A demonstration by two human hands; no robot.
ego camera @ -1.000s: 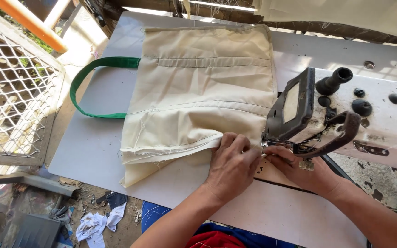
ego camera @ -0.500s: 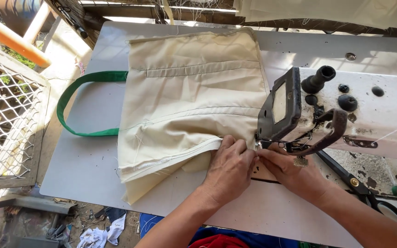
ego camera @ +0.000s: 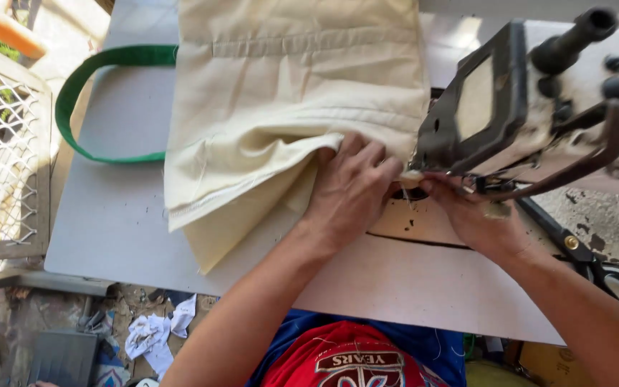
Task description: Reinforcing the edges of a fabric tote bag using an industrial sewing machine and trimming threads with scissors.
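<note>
Cream canvas tote bag [ego camera: 281,107] with green strap loop [ego camera: 84,100] pointing left, left hand [ego camera: 349,190] flat on folded hem, right hand [ego camera: 471,215] pinching fabric edge beside sewing machine [ego camera: 517,107] foot

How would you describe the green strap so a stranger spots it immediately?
Start at the grey table, then the cream cloth bag spread on it. From the bag's left edge a green strap loops out flat: the only green loop there.

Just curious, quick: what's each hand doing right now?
Left hand: flat, pressing the cream bag.
Right hand: pinching the bag's edge at the sewing machine.
</note>
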